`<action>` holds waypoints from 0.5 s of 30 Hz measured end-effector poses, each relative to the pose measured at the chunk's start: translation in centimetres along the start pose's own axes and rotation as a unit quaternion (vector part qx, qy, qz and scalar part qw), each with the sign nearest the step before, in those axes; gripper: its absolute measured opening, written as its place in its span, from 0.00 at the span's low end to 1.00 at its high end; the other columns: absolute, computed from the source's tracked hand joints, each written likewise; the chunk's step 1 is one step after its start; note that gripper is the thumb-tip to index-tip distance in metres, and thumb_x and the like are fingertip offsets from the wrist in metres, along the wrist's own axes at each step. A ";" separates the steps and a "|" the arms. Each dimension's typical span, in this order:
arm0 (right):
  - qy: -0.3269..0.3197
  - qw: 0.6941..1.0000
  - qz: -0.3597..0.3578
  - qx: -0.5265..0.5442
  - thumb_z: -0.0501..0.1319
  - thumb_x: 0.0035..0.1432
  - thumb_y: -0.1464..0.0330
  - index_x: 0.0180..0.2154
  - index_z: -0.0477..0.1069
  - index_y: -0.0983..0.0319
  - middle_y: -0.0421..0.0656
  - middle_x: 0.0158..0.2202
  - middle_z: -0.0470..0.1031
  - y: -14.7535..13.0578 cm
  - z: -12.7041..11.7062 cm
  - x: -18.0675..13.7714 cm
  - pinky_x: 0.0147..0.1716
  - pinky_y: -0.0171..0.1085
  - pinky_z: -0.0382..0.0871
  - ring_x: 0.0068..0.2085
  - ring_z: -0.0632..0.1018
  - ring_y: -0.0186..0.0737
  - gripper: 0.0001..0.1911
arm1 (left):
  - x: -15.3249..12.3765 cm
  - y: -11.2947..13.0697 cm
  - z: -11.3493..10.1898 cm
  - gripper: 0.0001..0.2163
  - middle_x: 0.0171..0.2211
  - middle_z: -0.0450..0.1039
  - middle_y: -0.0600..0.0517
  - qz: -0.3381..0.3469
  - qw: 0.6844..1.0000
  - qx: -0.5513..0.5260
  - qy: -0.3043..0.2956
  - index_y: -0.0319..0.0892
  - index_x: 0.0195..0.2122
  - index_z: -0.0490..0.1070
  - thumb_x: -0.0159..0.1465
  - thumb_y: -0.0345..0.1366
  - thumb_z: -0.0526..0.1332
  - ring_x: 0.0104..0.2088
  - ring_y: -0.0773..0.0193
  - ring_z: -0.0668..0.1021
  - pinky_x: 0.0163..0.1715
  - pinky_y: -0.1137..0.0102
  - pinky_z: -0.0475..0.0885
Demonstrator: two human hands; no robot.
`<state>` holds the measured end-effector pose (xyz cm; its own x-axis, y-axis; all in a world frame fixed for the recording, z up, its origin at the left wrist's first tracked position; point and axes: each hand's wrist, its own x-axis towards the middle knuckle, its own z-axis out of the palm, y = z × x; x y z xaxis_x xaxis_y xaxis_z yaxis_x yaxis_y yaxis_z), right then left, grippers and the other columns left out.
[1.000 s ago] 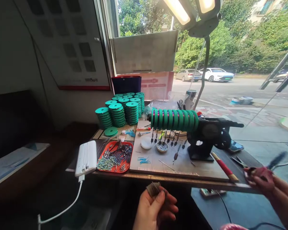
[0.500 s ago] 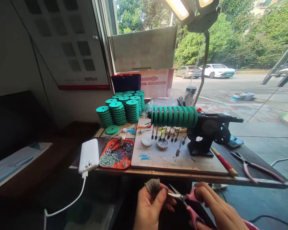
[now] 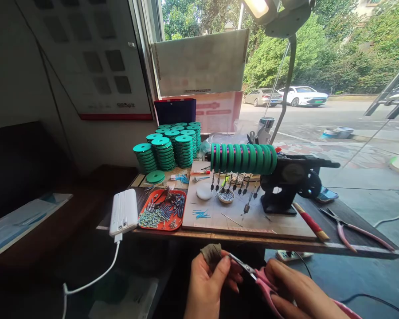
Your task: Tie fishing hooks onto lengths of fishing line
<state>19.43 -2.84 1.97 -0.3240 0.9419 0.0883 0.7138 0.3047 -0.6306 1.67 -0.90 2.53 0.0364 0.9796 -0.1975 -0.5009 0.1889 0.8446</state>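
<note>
In front of the table edge, my right hand grips pink-handled scissors by their loops. The blades are together, their tips at the fingertips of my left hand. My left thumb and index finger pinch something too small and hidden to make out. A brownish-green wrap covers part of a left finger. Above my hands on the table, a winding device carries a row of green spools. Small dark fittings hang below them.
A red tray of small tubular parts lies left of a board with a bowl of beads. Stacked green spools stand behind. A white power bank with a cable sits left. Pink-handled pliers lie right.
The scissor blades have gone from open to closed at my left fingertips. My right hand has closed around the handles. The view has shifted slightly.
</note>
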 end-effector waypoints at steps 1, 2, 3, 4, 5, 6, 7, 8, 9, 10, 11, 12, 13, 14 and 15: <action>-0.007 1.000 0.006 0.008 0.55 0.50 0.70 0.25 0.60 0.59 0.37 0.24 0.69 0.0 0.0 0.1 0.24 0.30 0.63 0.25 0.69 0.34 0.04 | 0.0 0.0 0.0 0.11 0.18 0.74 0.50 0.000 1.000 0.003 0.001 0.36 0.24 0.70 0.47 0.39 0.68 0.17 0.67 0.74 0.15 0.77 0.66; -0.015 1.000 0.010 0.016 0.55 0.50 0.70 0.25 0.60 0.59 0.37 0.24 0.69 0.1 0.0 0.1 0.24 0.30 0.63 0.25 0.69 0.34 0.04 | 0.0 0.0 0.0 0.11 0.18 0.74 0.50 -0.001 1.000 0.006 0.002 0.36 0.24 0.70 0.47 0.38 0.68 0.17 0.67 0.74 0.14 0.77 0.66; -0.023 0.999 0.010 0.024 0.55 0.50 0.70 0.25 0.61 0.59 0.37 0.24 0.69 0.1 0.0 0.2 0.24 0.30 0.63 0.25 0.69 0.34 0.03 | 0.0 0.0 0.0 0.11 0.18 0.74 0.49 -0.001 1.000 0.006 0.003 0.36 0.24 0.71 0.47 0.38 0.68 0.17 0.67 0.74 0.14 0.77 0.66; -0.028 0.999 0.010 0.029 0.55 0.50 0.69 0.25 0.61 0.59 0.37 0.24 0.69 0.2 -0.1 0.2 0.24 0.30 0.62 0.25 0.69 0.34 0.04 | 0.0 0.0 0.0 0.11 0.18 0.74 0.49 0.000 1.000 0.006 0.003 0.36 0.24 0.71 0.47 0.38 0.68 0.17 0.66 0.74 0.14 0.77 0.66; -0.032 0.999 0.011 0.033 0.55 0.50 0.68 0.25 0.60 0.59 0.37 0.24 0.69 0.3 -0.1 0.2 0.24 0.30 0.62 0.25 0.68 0.34 0.04 | 0.0 0.0 0.0 0.11 0.18 0.74 0.49 0.000 1.000 0.005 0.002 0.36 0.24 0.71 0.47 0.38 0.68 0.17 0.67 0.74 0.14 0.77 0.66; -0.036 0.999 0.012 0.034 0.55 0.50 0.68 0.24 0.60 0.59 0.37 0.24 0.68 0.4 -0.1 0.3 0.24 0.30 0.62 0.25 0.68 0.34 0.05 | 0.0 0.0 0.0 0.11 0.18 0.74 0.49 0.001 1.000 0.003 0.001 0.36 0.24 0.71 0.47 0.38 0.68 0.17 0.67 0.74 0.14 0.77 0.66; -0.041 0.999 0.014 0.033 0.55 0.50 0.68 0.24 0.59 0.59 0.37 0.23 0.68 0.5 -0.1 0.3 0.24 0.30 0.61 0.25 0.68 0.34 0.06 | 0.1 -0.1 -0.1 0.11 0.18 0.74 0.50 0.001 1.000 0.003 0.000 0.36 0.24 0.71 0.47 0.39 0.68 0.17 0.67 0.74 0.14 0.77 0.66; -0.045 0.998 0.015 0.030 0.55 0.50 0.68 0.24 0.58 0.59 0.37 0.23 0.67 0.5 -0.2 0.3 0.23 0.30 0.61 0.24 0.67 0.34 0.07 | 0.1 -0.1 -0.1 0.11 0.18 0.74 0.50 0.001 1.000 0.002 -0.001 0.36 0.24 0.71 0.47 0.39 0.68 0.18 0.67 0.74 0.14 0.77 0.66; -0.050 0.998 0.014 0.026 0.55 0.50 0.68 0.24 0.58 0.59 0.37 0.23 0.67 0.6 -0.2 0.3 0.24 0.30 0.61 0.25 0.67 0.34 0.07 | 0.1 -0.1 -0.1 0.11 0.18 0.74 0.50 0.000 1.000 0.002 -0.002 0.36 0.25 0.71 0.47 0.39 0.68 0.17 0.67 0.74 0.14 0.77 0.66; -0.053 0.998 0.012 0.021 0.54 0.51 0.68 0.24 0.58 0.59 0.37 0.23 0.67 0.7 -0.2 0.4 0.24 0.30 0.62 0.25 0.67 0.34 0.07 | 0.1 -0.2 -0.1 0.11 0.18 0.74 0.50 -0.001 1.000 0.002 -0.001 0.36 0.25 0.70 0.47 0.39 0.68 0.17 0.67 0.74 0.14 0.77 0.66; -0.056 0.998 0.010 0.015 0.54 0.51 0.68 0.24 0.58 0.59 0.37 0.23 0.67 0.7 -0.1 0.4 0.24 0.30 0.62 0.25 0.68 0.33 0.06 | 0.1 -0.2 -0.1 0.11 0.18 0.75 0.49 -0.002 1.000 0.002 -0.001 0.36 0.25 0.70 0.47 0.38 0.68 0.17 0.67 0.74 0.14 0.77 0.66; -0.059 0.998 0.010 0.009 0.54 0.52 0.68 0.24 0.58 0.59 0.37 0.24 0.67 0.6 0.0 0.5 0.24 0.29 0.62 0.25 0.68 0.33 0.06 | 0.1 -0.2 -0.1 0.11 0.18 0.75 0.49 -0.004 1.000 0.002 -0.001 0.36 0.25 0.70 0.47 0.38 0.68 0.17 0.67 0.74 0.14 0.77 0.66; -0.062 0.998 0.013 0.002 0.53 0.52 0.68 0.24 0.58 0.59 0.38 0.23 0.68 0.4 0.1 0.6 0.24 0.29 0.63 0.25 0.68 0.33 0.07 | 0.1 -0.2 -0.1 0.11 0.18 0.75 0.49 -0.004 1.000 0.002 -0.002 0.36 0.25 0.70 0.47 0.38 0.68 0.17 0.66 0.74 0.14 0.77 0.66; -0.064 0.998 0.018 -0.003 0.53 0.52 0.68 0.23 0.58 0.60 0.38 0.23 0.68 0.2 0.2 0.6 0.24 0.29 0.63 0.25 0.69 0.33 0.07 | 0.1 -0.2 -0.1 0.11 0.18 0.75 0.49 -0.004 1.000 0.002 -0.002 0.36 0.25 0.70 0.47 0.39 0.68 0.17 0.66 0.74 0.14 0.77 0.66; -0.062 0.998 0.021 -0.007 0.53 0.52 0.68 0.23 0.58 0.60 0.38 0.22 0.68 0.0 0.3 0.7 0.23 0.29 0.64 0.24 0.69 0.34 0.08 | 0.2 -0.2 -0.1 0.12 0.18 0.75 0.49 -0.002 1.000 0.003 -0.003 0.36 0.25 0.70 0.47 0.39 0.68 0.17 0.66 0.74 0.14 0.77 0.66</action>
<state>19.04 -2.26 1.78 -0.3674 0.9294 -0.0342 0.7366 0.2684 -0.6208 1.68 -0.80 2.27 0.0432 0.9792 -0.1980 -0.4961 0.1931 0.8465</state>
